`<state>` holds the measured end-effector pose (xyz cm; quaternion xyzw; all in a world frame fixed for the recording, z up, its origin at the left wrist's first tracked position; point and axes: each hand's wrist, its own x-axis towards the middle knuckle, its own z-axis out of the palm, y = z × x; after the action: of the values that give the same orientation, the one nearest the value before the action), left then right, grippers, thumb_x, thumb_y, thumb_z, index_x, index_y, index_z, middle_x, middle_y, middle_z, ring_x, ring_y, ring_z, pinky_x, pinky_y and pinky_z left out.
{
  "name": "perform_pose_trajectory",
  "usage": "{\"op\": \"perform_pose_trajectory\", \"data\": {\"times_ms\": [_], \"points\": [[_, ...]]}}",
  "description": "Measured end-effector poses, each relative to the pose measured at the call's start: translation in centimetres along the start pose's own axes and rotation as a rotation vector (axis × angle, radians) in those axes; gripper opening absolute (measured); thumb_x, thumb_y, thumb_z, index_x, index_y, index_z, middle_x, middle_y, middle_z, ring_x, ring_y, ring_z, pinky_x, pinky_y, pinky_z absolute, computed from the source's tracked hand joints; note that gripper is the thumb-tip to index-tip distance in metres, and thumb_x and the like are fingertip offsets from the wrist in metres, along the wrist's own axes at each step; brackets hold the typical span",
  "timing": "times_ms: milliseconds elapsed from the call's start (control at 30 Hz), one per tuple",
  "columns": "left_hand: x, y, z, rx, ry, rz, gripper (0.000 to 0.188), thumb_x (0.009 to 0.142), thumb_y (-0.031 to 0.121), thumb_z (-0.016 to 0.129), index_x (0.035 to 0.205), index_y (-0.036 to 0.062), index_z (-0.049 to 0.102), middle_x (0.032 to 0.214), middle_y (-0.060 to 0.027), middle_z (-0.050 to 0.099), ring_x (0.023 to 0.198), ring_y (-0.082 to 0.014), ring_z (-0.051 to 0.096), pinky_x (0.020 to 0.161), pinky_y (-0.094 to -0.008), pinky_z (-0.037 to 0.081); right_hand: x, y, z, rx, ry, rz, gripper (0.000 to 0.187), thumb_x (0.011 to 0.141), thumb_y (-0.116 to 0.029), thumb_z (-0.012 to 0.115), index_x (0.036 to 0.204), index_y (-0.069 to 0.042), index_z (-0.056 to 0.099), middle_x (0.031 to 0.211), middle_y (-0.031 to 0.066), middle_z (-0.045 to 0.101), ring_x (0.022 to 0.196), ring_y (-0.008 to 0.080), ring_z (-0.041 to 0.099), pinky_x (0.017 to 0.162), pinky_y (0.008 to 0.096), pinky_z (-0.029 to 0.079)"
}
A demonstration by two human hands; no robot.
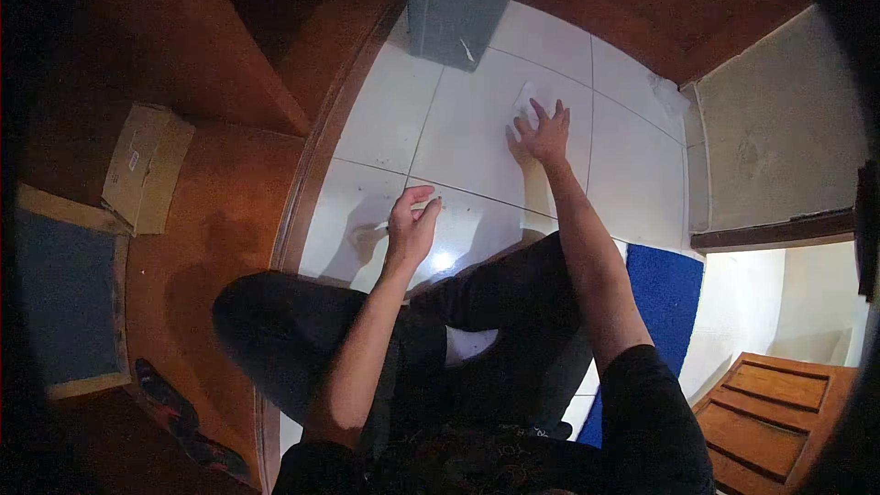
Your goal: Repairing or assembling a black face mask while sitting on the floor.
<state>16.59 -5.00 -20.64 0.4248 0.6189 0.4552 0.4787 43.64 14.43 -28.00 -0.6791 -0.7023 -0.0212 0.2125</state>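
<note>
My left hand (412, 227) is above the white tiles near my bent leg, its fingers curled in and the thumb and forefinger tips a little apart. A thin pale thing (371, 228) shows at the outer side of this hand; its kind is too small to tell, and it seems tucked under the curled fingers. Farther forward and to the right, my right hand (547, 133) reaches out with its fingers spread. Just past its fingertips a crumpled white piece, like tissue or cloth (525, 97), lies on the floor. Whether the fingers touch it cannot be told.
A grey plastic bin (466, 9) stands ahead on the tiled floor (495, 137). To the left are brown wooden panels with a cardboard box (151, 170). A clear plastic bag (667, 94) lies by the right wall. A blue mat (665, 298) is beside my right arm.
</note>
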Motion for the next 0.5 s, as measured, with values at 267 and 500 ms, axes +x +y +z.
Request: {"op": "perform_pose_trajectory", "data": {"times_ms": [267, 500], "points": [[-0.1, -1.6, -0.7, 0.002, 0.008, -0.04, 0.031, 0.079, 0.017, 0.063, 0.105, 0.0013, 0.058, 0.102, -0.0158, 0.059, 0.082, -0.0216, 0.061, 0.072, -0.0316, 0.05, -1.6, -3.1, -0.1, -0.063, -0.406, 0.191, 0.076, 0.079, -0.063, 0.046, 0.136, -0.014, 0.037, 0.143, 0.0238, 0.024, 0.135, 0.0436, 0.01, 0.105, 0.0607, 0.012], [-0.4, -1.5, -0.7, 0.028, 0.031, 0.038, 0.032, 0.078, 0.019, 0.063, 0.104, 0.0007, 0.058, 0.102, -0.0158, 0.059, 0.083, -0.022, 0.061, 0.071, -0.0314, 0.05, -1.5, -3.2, -0.1, -0.042, -0.469, 0.194, 0.08, 0.08, -0.06, 0.047, 0.132, 0.0, 0.038, 0.142, 0.0189, 0.028, 0.134, 0.0384, 0.018, 0.104, 0.0615, 0.015]]}}
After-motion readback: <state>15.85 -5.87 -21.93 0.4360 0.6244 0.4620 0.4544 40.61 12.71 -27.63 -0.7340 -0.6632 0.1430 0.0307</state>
